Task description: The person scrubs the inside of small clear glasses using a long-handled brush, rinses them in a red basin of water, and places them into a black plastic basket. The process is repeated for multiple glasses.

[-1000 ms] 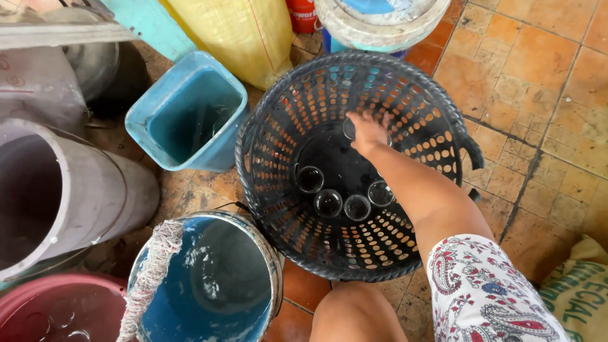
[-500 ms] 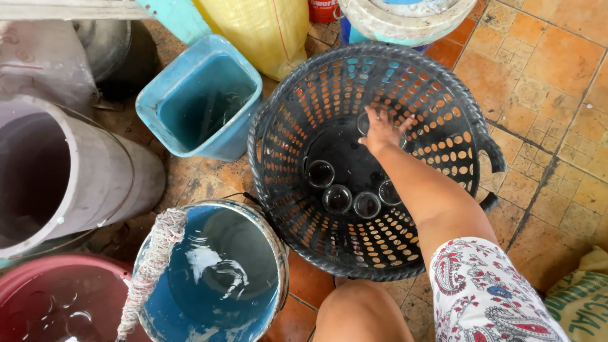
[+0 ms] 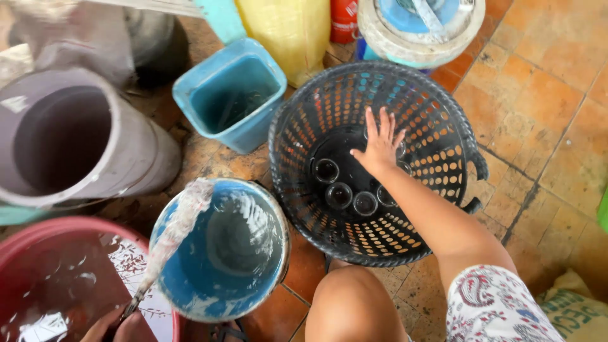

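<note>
My right hand [image 3: 382, 142] hovers inside a black perforated plastic basket [image 3: 437, 136], fingers spread, holding nothing. Below it, several clear drinking glasses [image 3: 339, 194] stand upright on the basket's bottom. One more glass is partly hidden under the hand. My left hand [image 3: 120, 327] is at the lower left edge, closed on the handle of a soapy white brush [image 3: 174, 231] that leans over a blue bucket [image 3: 218, 250] of water. My bare knee [image 3: 351, 304] shows at the bottom.
A square blue tub [image 3: 231, 95] with water stands behind the basket. A grey bucket [image 3: 76, 139] lies tilted at left, a red basin [image 3: 44, 285] at lower left. A yellow container [image 3: 291, 28] and a round white lid [image 3: 421, 28] stand at the back. Orange floor tiles extend right.
My right hand has lifted off the glass at the basket's far side and opened its fingers. The view has shifted, bringing my left hand and the brush handle into sight.
</note>
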